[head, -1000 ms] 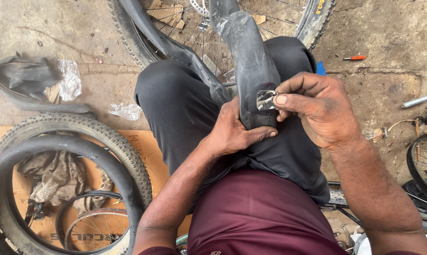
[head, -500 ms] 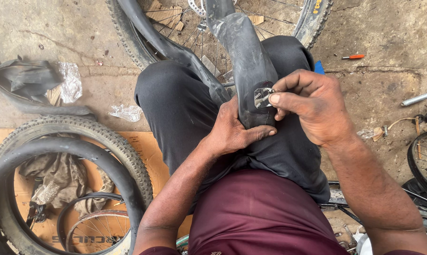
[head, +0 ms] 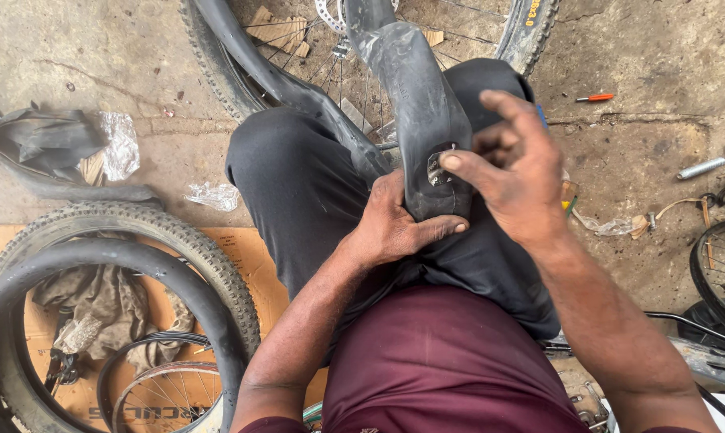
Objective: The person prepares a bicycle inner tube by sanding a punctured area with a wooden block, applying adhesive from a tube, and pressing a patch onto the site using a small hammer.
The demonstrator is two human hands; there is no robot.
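Dark grey inner tube (head: 415, 96) at twelve o'clock, with a pale silvery patch (head: 439, 168) on it. Black trousers (head: 298, 184), maroon shirt (head: 451, 369) at six. Knobbly black tyre (head: 178, 240) on tan cardboard (head: 250, 265) at eight. Orange-handled screwdriver (head: 595, 98) at two.

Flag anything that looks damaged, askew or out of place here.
The black inner tube draped over the knee carries a small patch under the right hand thumb while the left hand grips it. Plastic scraps litter the concrete floor.

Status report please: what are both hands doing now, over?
Left hand grips the folded black rubber inner tube on the lap. Right hand thumb presses its small grey patch. Nothing blocks.
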